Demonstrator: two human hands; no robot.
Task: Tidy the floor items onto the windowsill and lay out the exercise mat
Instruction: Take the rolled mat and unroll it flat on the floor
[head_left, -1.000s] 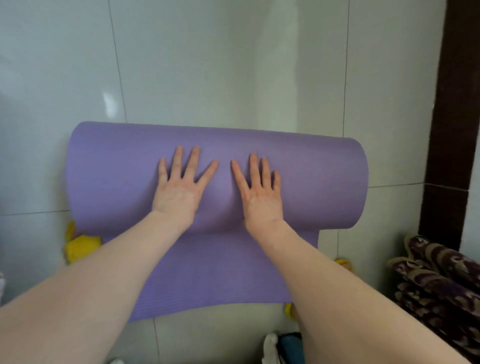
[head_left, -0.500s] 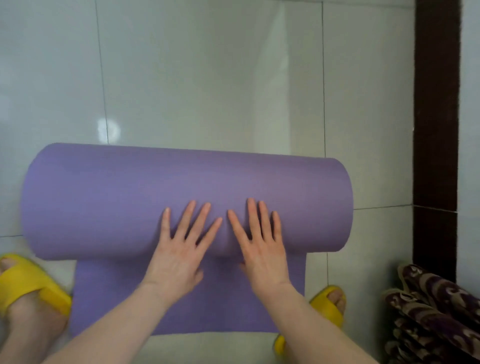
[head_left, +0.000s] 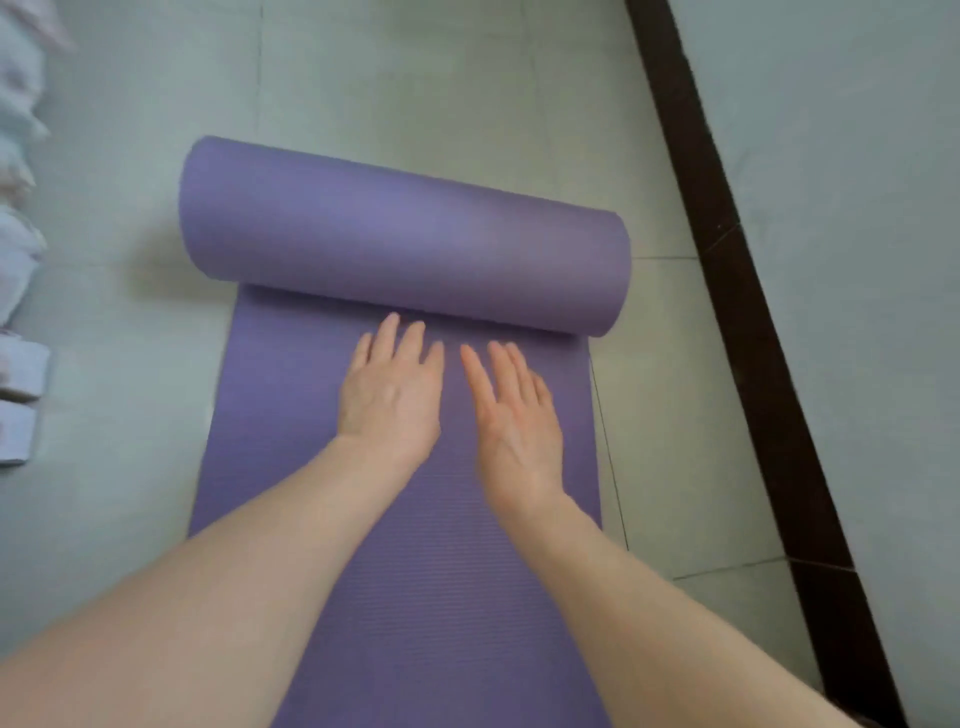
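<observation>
A purple exercise mat (head_left: 405, 244) lies on the pale tiled floor, partly unrolled. Its rolled part is a thick cylinder across the middle of the view, and the flat part runs from the roll down to the bottom edge. My left hand (head_left: 392, 387) lies flat on the unrolled part with straight fingers, fingertips at the foot of the roll. My right hand (head_left: 514, 410) lies flat beside it, fingers straight, just short of the roll. Neither hand holds anything.
A dark brown strip (head_left: 753, 322) runs diagonally down the right side of the floor. Pale, blurred objects (head_left: 18, 260) line the left edge. Bare tiles (head_left: 415, 78) stretch beyond the roll.
The roll has moved away from me and more flat mat lies open. My hands have come off the top of the roll onto the flat part. The view has tilted, and the yellow slippers are out of sight.
</observation>
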